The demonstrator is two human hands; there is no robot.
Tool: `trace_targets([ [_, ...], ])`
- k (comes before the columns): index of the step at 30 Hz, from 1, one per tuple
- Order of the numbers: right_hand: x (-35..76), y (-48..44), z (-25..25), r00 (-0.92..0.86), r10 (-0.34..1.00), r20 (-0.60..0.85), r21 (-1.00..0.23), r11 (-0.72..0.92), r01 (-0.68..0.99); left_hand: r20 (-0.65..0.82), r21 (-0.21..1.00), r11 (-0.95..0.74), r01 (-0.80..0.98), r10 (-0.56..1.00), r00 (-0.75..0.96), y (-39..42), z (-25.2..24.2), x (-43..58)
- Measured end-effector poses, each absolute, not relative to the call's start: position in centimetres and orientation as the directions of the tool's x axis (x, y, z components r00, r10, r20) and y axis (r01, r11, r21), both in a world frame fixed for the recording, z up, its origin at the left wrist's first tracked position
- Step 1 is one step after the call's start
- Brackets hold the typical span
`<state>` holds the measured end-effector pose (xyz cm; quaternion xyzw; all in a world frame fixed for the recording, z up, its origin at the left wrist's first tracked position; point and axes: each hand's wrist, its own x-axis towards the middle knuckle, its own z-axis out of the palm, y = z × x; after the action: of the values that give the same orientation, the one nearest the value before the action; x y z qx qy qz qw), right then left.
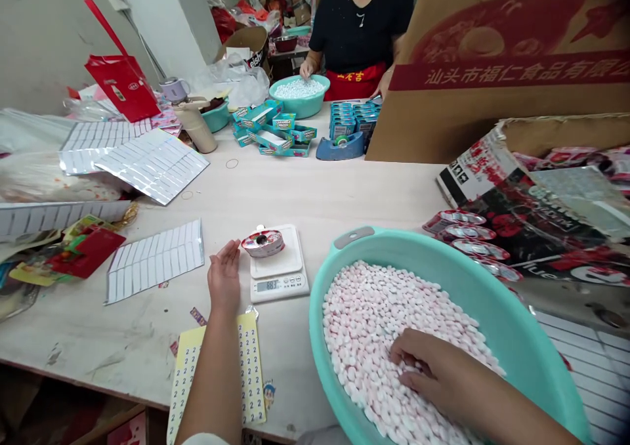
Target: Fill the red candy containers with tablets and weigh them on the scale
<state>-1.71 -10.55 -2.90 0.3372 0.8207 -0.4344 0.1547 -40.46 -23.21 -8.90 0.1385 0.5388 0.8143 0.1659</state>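
Left fingers [229, 251]: extended, released, nothing in them. Right fingers [409, 344]: loosely curled, tips down among small rounded white-pink pieces [377, 317]; can't tell if they grip any.

Placement: small red-and-white oval package with a dark round spot on top [267, 247] sits on the platform of a flat white digital scale [294, 256], presumably so only its own load registers. Digits show on the grey display [272, 285]. Left fingers are off the platform, likely to keep the reading clean. Large turquoise plastic basin [514, 343] stands around the right fingers; its raised wall probably keeps the loose pieces off the pale worktop [344, 189].

Relative position: package is just right of the left fingertips; contact or a thin gap, can't tell. From the right fingers it's well apart, beyond the basin rim to the left. Pieces surround the right fingers. A yellow sheet printed with blue 2s [252, 373] lies nearer the body than the left fingers, partly behind the forearm. White gridded sheet [156, 260] is left of them, apart.
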Motion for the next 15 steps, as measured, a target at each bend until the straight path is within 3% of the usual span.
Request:
trace_targets([
  [8, -2.0, -10.3, -3.2, -0.660, 0.370, -0.654, -0.578, 0.318, 0.752, 0.079, 0.941, -0.329, -0.079, 0.442, -0.894, -23.0, -8.3, -39.6],
  [15, -2.2, -10.1, -3.1, -0.669, 0.402, -0.625, -0.596, 0.308, 0.742, 0.154, 0.979, -0.191, 0.072, 0.460, -0.874, -23.5, -8.1, -39.4],
])
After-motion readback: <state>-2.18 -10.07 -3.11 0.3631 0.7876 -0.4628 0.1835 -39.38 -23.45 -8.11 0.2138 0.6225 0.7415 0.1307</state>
